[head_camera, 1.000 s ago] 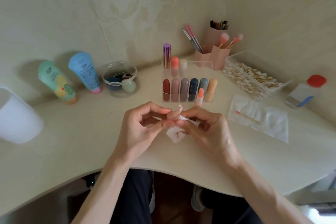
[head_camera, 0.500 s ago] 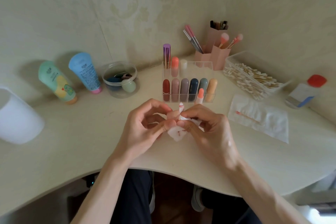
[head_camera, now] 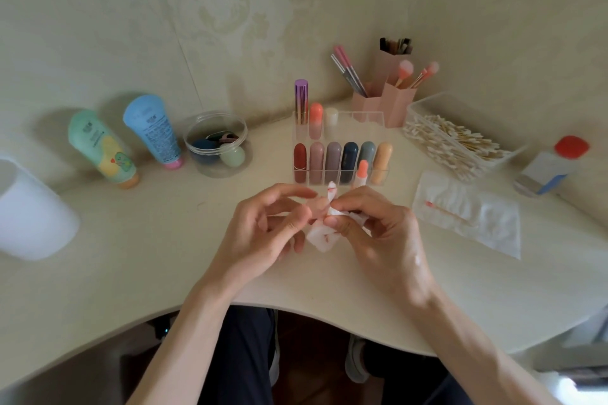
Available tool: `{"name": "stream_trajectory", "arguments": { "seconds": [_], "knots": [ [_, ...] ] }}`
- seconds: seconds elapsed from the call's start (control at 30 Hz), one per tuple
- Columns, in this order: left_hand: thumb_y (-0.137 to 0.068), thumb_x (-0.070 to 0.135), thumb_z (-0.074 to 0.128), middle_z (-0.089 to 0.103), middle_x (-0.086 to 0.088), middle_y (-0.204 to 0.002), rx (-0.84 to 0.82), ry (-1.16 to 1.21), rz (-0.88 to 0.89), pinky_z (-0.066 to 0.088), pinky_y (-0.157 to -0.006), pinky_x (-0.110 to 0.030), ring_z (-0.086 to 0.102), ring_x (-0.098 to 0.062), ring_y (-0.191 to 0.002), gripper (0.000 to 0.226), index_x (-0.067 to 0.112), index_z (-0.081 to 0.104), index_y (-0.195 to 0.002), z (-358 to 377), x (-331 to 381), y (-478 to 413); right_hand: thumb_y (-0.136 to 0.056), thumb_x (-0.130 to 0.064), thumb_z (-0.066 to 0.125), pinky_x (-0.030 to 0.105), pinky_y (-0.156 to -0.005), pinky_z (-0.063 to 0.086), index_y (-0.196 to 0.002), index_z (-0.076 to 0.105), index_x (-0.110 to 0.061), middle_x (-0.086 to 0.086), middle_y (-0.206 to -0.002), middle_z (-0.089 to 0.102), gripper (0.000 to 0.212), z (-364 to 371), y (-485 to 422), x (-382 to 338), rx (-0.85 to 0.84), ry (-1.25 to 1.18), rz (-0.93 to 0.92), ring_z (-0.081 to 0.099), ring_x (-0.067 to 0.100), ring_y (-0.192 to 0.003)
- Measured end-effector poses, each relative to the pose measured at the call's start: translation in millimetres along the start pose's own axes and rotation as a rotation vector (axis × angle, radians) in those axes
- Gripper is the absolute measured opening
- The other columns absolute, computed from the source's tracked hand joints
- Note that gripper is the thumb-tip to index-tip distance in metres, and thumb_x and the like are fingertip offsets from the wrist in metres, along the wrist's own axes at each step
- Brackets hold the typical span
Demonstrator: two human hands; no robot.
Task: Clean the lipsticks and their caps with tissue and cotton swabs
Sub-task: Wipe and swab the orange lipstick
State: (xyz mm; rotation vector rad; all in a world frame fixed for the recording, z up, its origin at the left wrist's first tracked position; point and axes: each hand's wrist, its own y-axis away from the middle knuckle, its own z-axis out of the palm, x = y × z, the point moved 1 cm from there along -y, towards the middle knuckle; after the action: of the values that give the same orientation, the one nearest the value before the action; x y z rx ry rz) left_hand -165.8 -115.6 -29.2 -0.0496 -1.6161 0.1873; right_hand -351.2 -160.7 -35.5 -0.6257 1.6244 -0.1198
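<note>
Wiping is under way at the centre of the cream desk (head_camera: 148,256): a small pale-pink piece, seemingly a plastic lipstick cap (head_camera: 315,209), is pinched in the curled fingers of the left hand (head_camera: 263,227). A crumpled white tissue (head_camera: 320,237) smeared with red is clamped against it by the thumb and fingers of the right hand (head_camera: 378,233).

At 12 o'clock from the hands an uncapped coral lipstick (head_camera: 362,171) is stood just before a clear acrylic organiser (head_camera: 371,118), in which six capped lipsticks (head_camera: 333,161) are ranked in front and three behind. Most are judged untouched, so much is left.

At 2 o'clock loose cotton swabs (head_camera: 460,145) are heaped in a clear plastic box (head_camera: 424,108). One pink-tipped swab (head_camera: 447,212) is laid on a flat white tissue sheet (head_camera: 493,223) at 3 o'clock. At 11 o'clock makeup sponges (head_camera: 232,154) are kept in a round clear tub (head_camera: 215,115).
</note>
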Motion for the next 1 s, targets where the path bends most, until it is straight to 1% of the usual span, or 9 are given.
{"name": "stream_trajectory", "arguments": {
  "seconds": [0.1,0.23,0.37,0.47,0.6,0.67,0.83,0.9,1.0],
  "knots": [
    [-0.093,0.023,0.071,0.077,-0.013,-0.087,0.017,-0.012,0.009,0.042,-0.044,-0.026,0.064,-0.023,-0.060,0.019,0.005,0.075,-0.101,-1.7,-1.5,-0.3,-0.086,-0.017,0.080,0.037,-0.075,0.055,-0.094,0.076,-0.043,-0.008,-0.091,0.074,0.027,2.4,-0.3,0.3,0.009,0.019,0.010,0.070,0.018,-0.084],
    [-0.081,0.017,0.084,0.079,-0.007,-0.093,0.057,-0.045,0.053,0.056,-0.064,-0.026,0.074,-0.022,-0.079,0.022,0.010,0.073,-0.098,-1.7,-3.6,1.1,-0.090,-0.019,0.079,0.032,-0.073,0.057,-0.097,0.078,-0.032,-0.008,-0.090,0.075,0.015,1.2,-0.9,0.4,-0.048,-0.015,0.073,0.069,0.011,-0.081],
    [-0.088,0.023,0.079,0.076,-0.007,-0.101,0.002,-0.003,0.016,0.045,-0.050,-0.030,0.068,-0.021,-0.066,0.026,0.012,0.072,-0.111,-1.2,-1.1,0.5,-0.088,-0.015,0.080,0.029,-0.073,0.054,-0.094,0.075,-0.041,-0.010,-0.089,0.074,0.027,1.4,-0.8,-0.7,-0.013,0.020,0.015,0.069,0.014,-0.081],
    [-0.096,0.026,0.068,0.077,-0.009,-0.093,-0.005,-0.036,-0.022,0.040,-0.044,-0.032,0.064,-0.025,-0.058,0.022,0.007,0.074,-0.105,-1.0,-0.6,0.2,-0.086,-0.014,0.080,0.032,-0.075,0.055,-0.094,0.075,-0.040,-0.010,-0.090,0.073,0.028,1.1,-0.2,0.4,-0.002,0.034,-0.005,0.069,0.017,-0.083],
    [-0.084,0.019,0.081,0.078,-0.008,-0.091,0.043,-0.042,0.022,0.050,-0.059,-0.022,0.072,-0.021,-0.072,0.023,0.005,0.072,-0.099,-1.2,-1.1,1.3,-0.088,-0.026,0.080,0.029,-0.074,0.055,-0.097,0.075,-0.037,-0.008,-0.090,0.073,0.015,1.3,-0.5,1.5,-0.039,0.026,0.030,0.069,0.014,-0.082],
    [-0.082,0.020,0.083,0.077,-0.008,-0.093,0.051,-0.046,0.022,0.051,-0.058,-0.026,0.072,-0.024,-0.075,0.025,0.008,0.071,-0.100,-2.2,-0.6,1.2,-0.089,-0.025,0.080,0.033,-0.073,0.055,-0.097,0.076,-0.036,-0.006,-0.090,0.073,0.015,1.6,-0.4,1.8,-0.035,0.022,0.036,0.069,0.015,-0.081],
    [-0.097,0.027,0.065,0.076,-0.002,-0.082,-0.014,-0.068,-0.036,0.036,-0.041,-0.022,0.059,-0.022,-0.049,0.023,0.008,0.075,-0.102,0.9,2.0,1.3,-0.086,-0.018,0.080,0.046,-0.076,0.055,-0.095,0.076,-0.038,-0.008,-0.092,0.074,0.022,1.6,0.1,2.5,0.009,0.029,0.008,0.070,0.022,-0.085],
    [-0.093,0.022,0.073,0.077,-0.003,-0.080,0.024,-0.072,-0.008,0.045,-0.049,-0.023,0.062,-0.021,-0.054,0.017,0.007,0.076,-0.099,0.5,2.8,1.2,-0.087,-0.020,0.079,0.047,-0.076,0.055,-0.096,0.076,-0.036,-0.007,-0.091,0.074,0.019,2.0,0.1,4.1,-0.008,0.028,0.025,0.071,0.021,-0.084],
    [-0.079,0.023,0.086,0.080,-0.003,-0.090,0.086,-0.124,0.016,0.058,-0.070,-0.041,0.073,-0.026,-0.073,0.024,0.012,0.077,-0.099,-0.5,0.9,1.5,-0.088,-0.022,0.078,0.045,-0.075,0.057,-0.097,0.077,-0.033,-0.008,-0.090,0.075,0.014,2.4,0.2,3.0,-0.039,0.015,0.063,0.070,0.018,-0.082]
  ]
}}
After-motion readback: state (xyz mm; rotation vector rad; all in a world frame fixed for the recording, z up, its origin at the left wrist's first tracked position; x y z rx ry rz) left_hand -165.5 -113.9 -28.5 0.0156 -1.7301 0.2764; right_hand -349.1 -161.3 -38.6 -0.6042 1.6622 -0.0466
